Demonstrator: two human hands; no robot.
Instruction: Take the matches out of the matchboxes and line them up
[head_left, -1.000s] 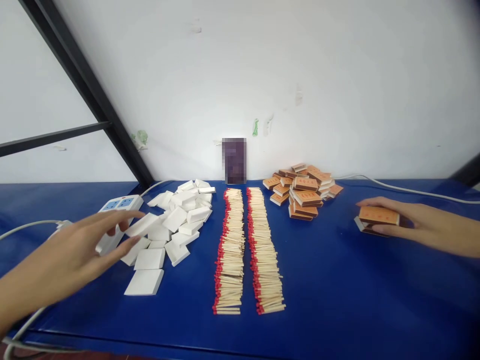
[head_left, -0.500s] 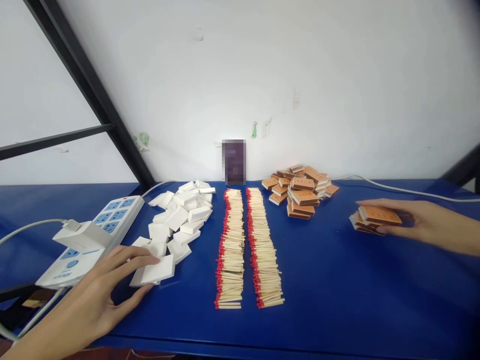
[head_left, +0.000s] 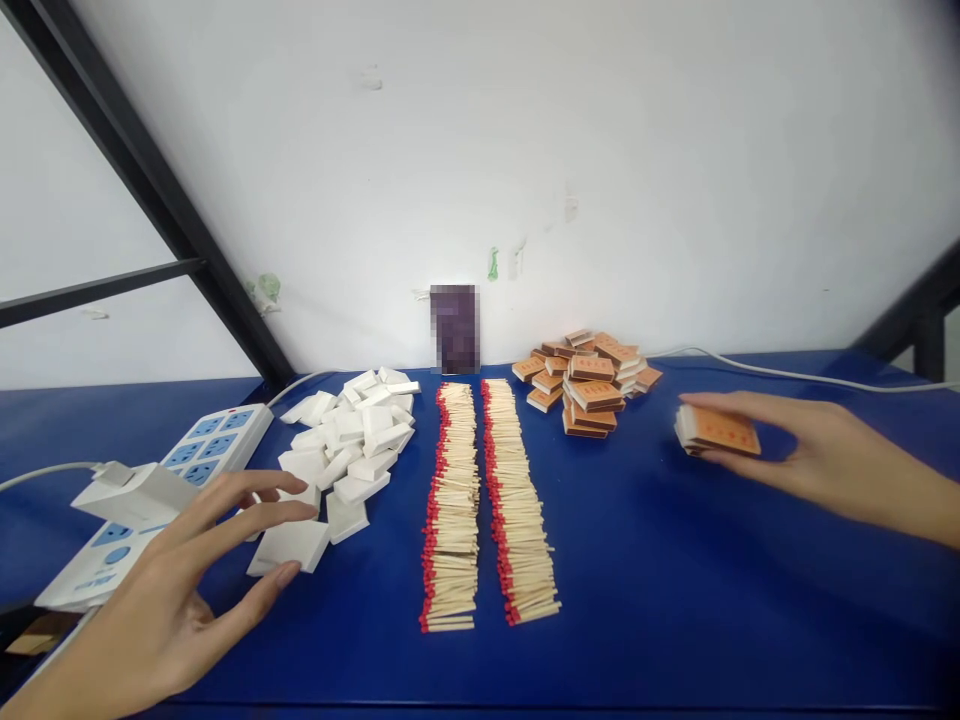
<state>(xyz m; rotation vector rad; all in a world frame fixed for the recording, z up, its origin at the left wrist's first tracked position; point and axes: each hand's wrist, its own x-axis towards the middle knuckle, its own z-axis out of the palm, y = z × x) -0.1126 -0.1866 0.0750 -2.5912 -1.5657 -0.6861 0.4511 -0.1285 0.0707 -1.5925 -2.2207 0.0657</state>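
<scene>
My left hand (head_left: 187, 570) hovers by the near end of a heap of white matchbox trays (head_left: 349, 430). Its fingers are spread, the thumb apart, around the nearest white tray (head_left: 291, 548); whether any fingertip touches it I cannot tell. Over at the right, my right hand (head_left: 802, 445) is closed on a small stack of orange matchbox sleeves (head_left: 720, 428), thumb below and fingers on top, off to the right of the pile of orange matchbox sleeves (head_left: 592, 385). Between the two heaps run two long rows of red-headed matches, a left row (head_left: 454, 510) and a right row (head_left: 517, 500).
A white power strip (head_left: 247, 430) with a plugged-in charger (head_left: 139, 493) lies at the left, beside my left forearm. A dark blurred-out rectangle (head_left: 455, 330) stands against the wall (head_left: 600, 130). A white cable (head_left: 787, 373) runs along the back of the blue table (head_left: 637, 600).
My left fingers have lifted and spread from the nearest tray. My right hand has shifted slightly left and up with its sleeves, which now sit more neatly together. The whole view has shifted a little.
</scene>
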